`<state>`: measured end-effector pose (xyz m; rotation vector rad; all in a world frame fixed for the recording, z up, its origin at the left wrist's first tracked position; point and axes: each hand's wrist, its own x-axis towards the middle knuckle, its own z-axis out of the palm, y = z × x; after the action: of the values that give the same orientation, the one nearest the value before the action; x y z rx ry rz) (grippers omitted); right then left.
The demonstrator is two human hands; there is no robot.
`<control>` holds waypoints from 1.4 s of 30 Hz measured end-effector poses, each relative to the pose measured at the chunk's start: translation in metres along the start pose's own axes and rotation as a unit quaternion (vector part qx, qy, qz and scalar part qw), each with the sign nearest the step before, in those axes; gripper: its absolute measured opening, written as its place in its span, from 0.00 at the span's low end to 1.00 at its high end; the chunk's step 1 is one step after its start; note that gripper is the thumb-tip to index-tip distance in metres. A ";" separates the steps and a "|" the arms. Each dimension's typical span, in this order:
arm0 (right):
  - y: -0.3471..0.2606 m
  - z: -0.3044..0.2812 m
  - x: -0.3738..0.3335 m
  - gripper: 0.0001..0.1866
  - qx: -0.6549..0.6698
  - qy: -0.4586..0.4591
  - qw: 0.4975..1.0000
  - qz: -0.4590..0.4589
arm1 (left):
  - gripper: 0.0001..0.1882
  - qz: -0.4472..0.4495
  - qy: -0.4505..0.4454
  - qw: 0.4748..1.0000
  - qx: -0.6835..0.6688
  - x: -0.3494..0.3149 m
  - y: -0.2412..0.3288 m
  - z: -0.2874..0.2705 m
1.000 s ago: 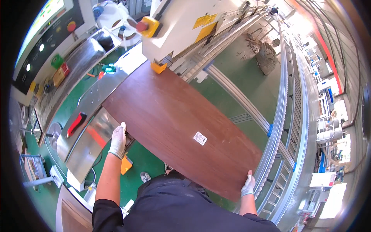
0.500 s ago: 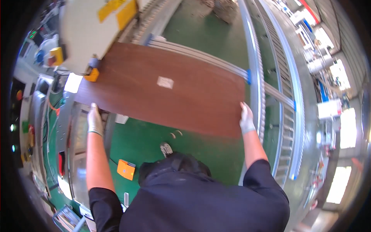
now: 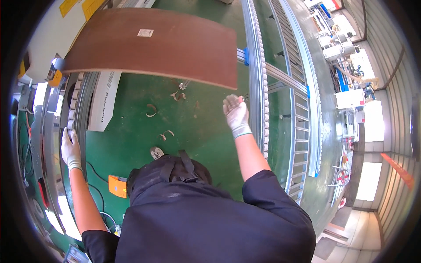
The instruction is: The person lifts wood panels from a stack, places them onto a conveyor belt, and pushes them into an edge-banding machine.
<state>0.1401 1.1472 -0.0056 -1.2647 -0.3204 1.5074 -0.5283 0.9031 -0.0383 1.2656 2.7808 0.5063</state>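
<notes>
A: What is the biggest thing?
B: The shiny green floor (image 3: 206, 118). Next comes the long silver metal rail (image 3: 254, 79), with little rollers all along its edge, on the right.
A: And after that?
B: The big white machine (image 3: 48, 39) with yellow patches, up at the left.
A: Where is the board?
B: The flat brown wooden board (image 3: 162, 48) is at the top, in front of the person. Its left end is by the machine and sits over a row of pale round rollers (image 3: 73, 98). Its right end stops just short of the silver rail.
A: What are the hands doing?
B: The left hand (image 3: 70, 151), in a thin white glove, is at the near end of the pale rollers, well apart from the board. I can't tell if it grips anything. The right hand (image 3: 237, 115), in a white glove too, is just below the board's near right corner. Its fingers are spread and it holds nothing.
A: Any smaller things?
B: A boxy orange thing (image 3: 117, 186) on the floor, a patterned shoe (image 3: 156, 153), thin curly strips (image 3: 151, 111), and a small white paper label (image 3: 145, 33) on the board.
</notes>
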 end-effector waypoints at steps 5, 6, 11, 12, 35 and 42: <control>0.136 0.024 -0.031 0.21 -0.176 -0.080 0.967 0.167 | 0.31 -0.063 0.014 0.996 0.062 -0.074 -0.005 -0.027; 0.167 0.032 -0.048 0.20 -0.232 -0.135 0.942 0.202 | 0.31 -0.077 0.038 0.992 0.090 -0.097 -0.011 -0.034; 0.288 0.043 -0.119 0.20 -0.567 -0.568 0.596 0.007 | 0.26 -0.129 0.072 0.967 -0.206 -0.222 -0.042 -0.080; 0.286 0.052 -0.129 0.21 -0.572 -0.635 0.515 -0.062 | 0.26 -0.108 0.067 0.982 -0.139 -0.241 -0.035 -0.102; 0.381 0.064 -0.250 0.20 -0.629 -0.489 0.552 0.247 | 0.54 -0.586 0.331 0.683 -0.284 -0.753 -0.067 -0.157; 0.419 0.052 -0.517 0.21 -0.585 -0.695 0.316 0.274 | 0.46 -0.575 0.117 0.810 -0.001 -0.773 -0.076 -0.127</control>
<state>-0.2126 0.5813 -0.0251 -0.3589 -2.8141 2.7936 -0.0913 0.2484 -0.0145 -0.6399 3.0143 0.5257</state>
